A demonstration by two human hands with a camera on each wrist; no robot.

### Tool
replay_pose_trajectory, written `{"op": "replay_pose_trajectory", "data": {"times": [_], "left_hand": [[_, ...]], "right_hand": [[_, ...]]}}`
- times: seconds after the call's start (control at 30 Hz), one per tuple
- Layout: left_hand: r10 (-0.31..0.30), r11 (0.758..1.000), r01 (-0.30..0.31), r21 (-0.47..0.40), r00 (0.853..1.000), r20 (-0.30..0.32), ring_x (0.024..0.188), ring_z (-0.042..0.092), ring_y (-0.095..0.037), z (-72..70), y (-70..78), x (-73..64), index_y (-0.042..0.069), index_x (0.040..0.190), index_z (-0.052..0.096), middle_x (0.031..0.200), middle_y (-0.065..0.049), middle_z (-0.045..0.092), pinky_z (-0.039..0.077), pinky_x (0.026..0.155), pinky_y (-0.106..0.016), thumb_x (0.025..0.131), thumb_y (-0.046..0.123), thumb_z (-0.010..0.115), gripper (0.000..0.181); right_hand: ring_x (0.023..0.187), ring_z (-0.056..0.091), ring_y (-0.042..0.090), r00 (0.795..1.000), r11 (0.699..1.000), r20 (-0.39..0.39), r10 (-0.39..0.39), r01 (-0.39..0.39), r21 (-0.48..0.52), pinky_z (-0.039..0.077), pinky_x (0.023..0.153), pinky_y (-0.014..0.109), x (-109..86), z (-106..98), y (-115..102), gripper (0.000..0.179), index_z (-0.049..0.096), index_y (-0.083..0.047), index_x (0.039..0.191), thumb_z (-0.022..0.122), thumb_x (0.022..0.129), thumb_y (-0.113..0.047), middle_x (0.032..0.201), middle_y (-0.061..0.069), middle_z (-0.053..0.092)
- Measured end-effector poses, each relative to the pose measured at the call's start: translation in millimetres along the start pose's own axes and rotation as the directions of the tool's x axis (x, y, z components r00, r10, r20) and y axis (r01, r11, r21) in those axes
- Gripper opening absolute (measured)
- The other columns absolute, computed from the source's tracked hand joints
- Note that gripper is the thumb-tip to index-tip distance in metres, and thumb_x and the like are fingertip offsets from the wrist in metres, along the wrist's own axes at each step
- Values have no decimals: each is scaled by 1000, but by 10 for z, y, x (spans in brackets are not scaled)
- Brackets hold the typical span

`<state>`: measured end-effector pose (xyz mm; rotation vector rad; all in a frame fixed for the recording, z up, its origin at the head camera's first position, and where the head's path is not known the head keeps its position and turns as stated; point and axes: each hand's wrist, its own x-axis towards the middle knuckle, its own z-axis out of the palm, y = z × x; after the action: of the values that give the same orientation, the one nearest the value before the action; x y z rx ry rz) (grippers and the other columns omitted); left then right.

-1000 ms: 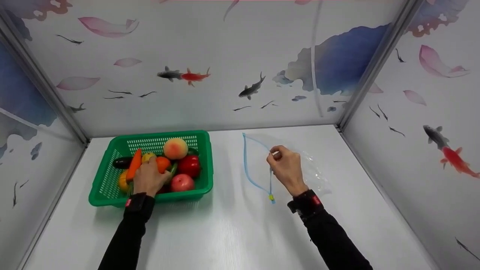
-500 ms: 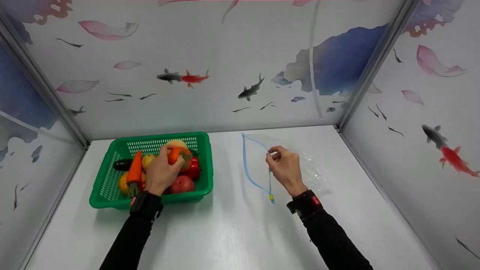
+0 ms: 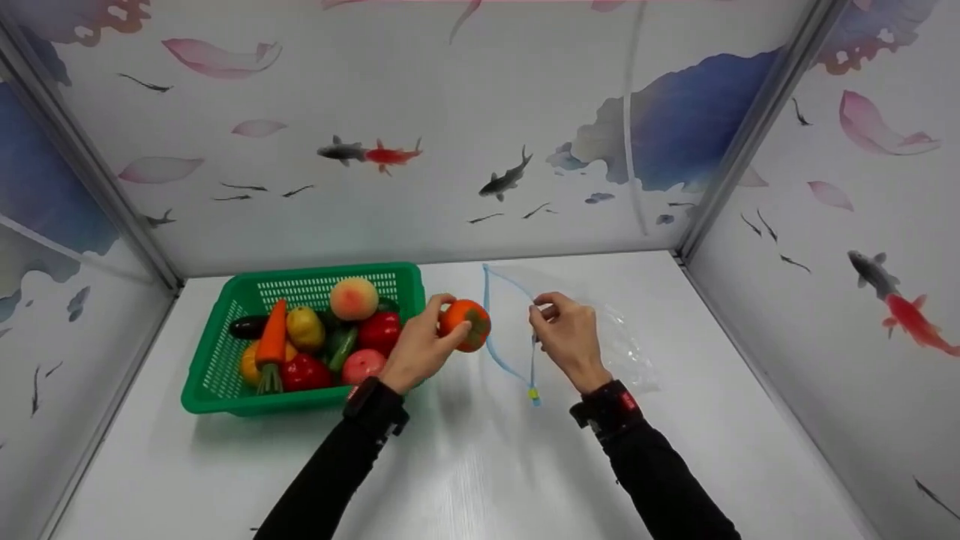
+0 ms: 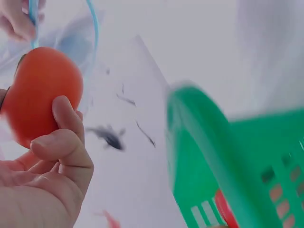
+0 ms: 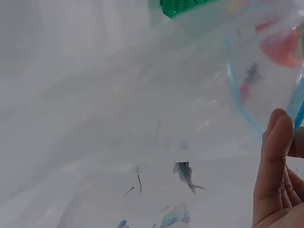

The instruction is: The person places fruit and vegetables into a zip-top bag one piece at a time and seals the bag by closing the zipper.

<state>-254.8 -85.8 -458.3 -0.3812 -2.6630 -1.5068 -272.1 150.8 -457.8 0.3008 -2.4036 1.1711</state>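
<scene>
An orange persimmon (image 3: 466,325) with a green-brown calyx is gripped by my left hand (image 3: 421,346), just right of the basket and left of the bag's mouth. In the left wrist view the fingers curl round the persimmon (image 4: 45,92). My right hand (image 3: 571,337) pinches the blue-edged rim of a clear zip bag (image 3: 626,349), whose mouth gapes to the left. A yellow slider (image 3: 533,393) sits at the near end of the blue zip. Through the clear film in the right wrist view, the persimmon (image 5: 282,47) shows near the blue edge.
A green basket (image 3: 300,403) at the left holds a carrot (image 3: 273,337), an eggplant (image 3: 248,327), a peach (image 3: 354,298), a yellow pear-like fruit (image 3: 305,328), a red bell pepper (image 3: 379,332) and other produce. Printed walls stand behind and at both sides of the white table (image 3: 465,480).
My left hand has lifted the persimmon out of the basket and carried it right, towards the bag's mouth. The right hand stays at the bag's rim.
</scene>
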Motion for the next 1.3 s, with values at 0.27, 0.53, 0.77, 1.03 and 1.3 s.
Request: {"op": "replay_pose_trajectory", "data": {"times": [0.27,0.53,0.77,1.03,1.3], "left_hand": [[60,994,-66,91,996,64,99,62,-22,390,247,133,12,139,43,125,-9,64,55,89,-36,94,33,63,53],[73,950,-87,300,996,57,90,62,-20,597,229,218,11,132,51,115,-8,67,55,82,-33,91,34,67,50],[48,952,-65,298,997,62,84,64,-20,651,177,252,10,125,56,107,-8,70,56,77,-30,89,36,70,46],[-2,905,-44,423,994,108,72,58,-17,733,199,320,11,110,61,89,-4,66,52,67,-26,84,36,73,38],[70,862,-124,492,989,127,82,68,-20,783,172,368,8,108,68,97,-8,74,56,74,-35,86,25,75,28]], "right_hand": [[46,60,10,1000,1000,8,8,-8,-18,49,45,20,0,-14,-30,16,71,-3,101,66,91,-14,75,9,73],[45,60,10,1000,1000,-3,-10,10,0,49,44,19,3,-29,-39,15,72,-2,99,65,91,-13,75,9,73],[46,61,11,1000,1000,8,4,-4,-8,49,45,20,0,-41,-56,15,72,-3,100,65,91,-13,74,9,72],[46,63,16,999,998,-17,-28,29,61,46,41,17,14,-43,-40,11,72,-1,94,65,89,-9,70,10,72],[48,66,20,997,994,-39,-67,70,86,47,40,18,22,-23,-26,10,71,0,90,63,88,-5,69,11,72]]}}
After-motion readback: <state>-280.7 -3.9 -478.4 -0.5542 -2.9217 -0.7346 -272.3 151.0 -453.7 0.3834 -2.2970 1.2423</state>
